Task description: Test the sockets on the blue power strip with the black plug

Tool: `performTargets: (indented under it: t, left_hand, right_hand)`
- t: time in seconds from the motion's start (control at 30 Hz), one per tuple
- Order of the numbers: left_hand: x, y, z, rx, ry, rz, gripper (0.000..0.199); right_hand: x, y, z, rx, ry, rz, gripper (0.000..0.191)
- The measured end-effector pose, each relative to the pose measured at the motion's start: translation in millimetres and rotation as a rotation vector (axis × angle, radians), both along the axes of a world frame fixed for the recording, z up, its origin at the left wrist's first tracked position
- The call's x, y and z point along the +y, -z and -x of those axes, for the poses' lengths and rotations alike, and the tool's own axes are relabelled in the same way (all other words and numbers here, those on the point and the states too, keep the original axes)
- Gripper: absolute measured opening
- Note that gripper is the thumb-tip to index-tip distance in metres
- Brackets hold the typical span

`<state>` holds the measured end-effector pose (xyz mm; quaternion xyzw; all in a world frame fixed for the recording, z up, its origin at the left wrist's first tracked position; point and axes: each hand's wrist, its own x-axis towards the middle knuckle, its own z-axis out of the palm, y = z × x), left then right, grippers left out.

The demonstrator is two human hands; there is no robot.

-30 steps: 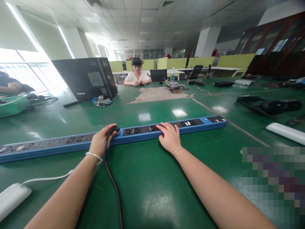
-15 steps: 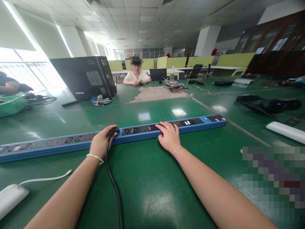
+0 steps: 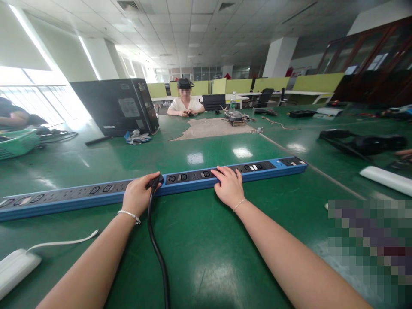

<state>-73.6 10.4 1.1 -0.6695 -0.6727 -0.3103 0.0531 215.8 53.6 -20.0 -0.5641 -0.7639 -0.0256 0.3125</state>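
Note:
A long blue power strip with black socket panels lies across the green table, slanting up to the right. My left hand is closed around a black plug at the strip's top face, near its middle. From the plug a black cable runs down toward me. How far the plug sits in a socket is hidden by the fingers. Further right, my right hand rests on the strip with fingers spread over its top and the thumb by the near side.
A black computer case stands at the back left, with gloves beside it. A white power strip lies front left and a white bar at right. Across the table sits a person. A green basket is at far left.
My left hand and the plug have shifted slightly to the right, and the cable with them. My right hand stays on the strip almost unmoved.

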Motion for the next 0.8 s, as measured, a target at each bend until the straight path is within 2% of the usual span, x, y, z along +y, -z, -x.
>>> performTargets:
  t: [0.2, 0.47, 0.8]
  left_hand:
    - [0.5, 2.5, 0.6, 0.071, -0.006, -0.06, 0.038]
    - [0.3, -3.2, -4.0, 0.074, -0.068, 0.022, 0.035]
    - [3.2, 3.8, 3.5, -0.022, 0.017, -0.002, 0.04]
  right_hand:
    - [-0.1, -0.5, -0.1, -0.015, 0.005, 0.006, 0.046]
    - [-0.3, -1.1, -0.2, -0.019, 0.003, 0.01, 0.046]
    - [-0.3, -1.1, 0.3, -0.009, 0.007, 0.008, 0.046]
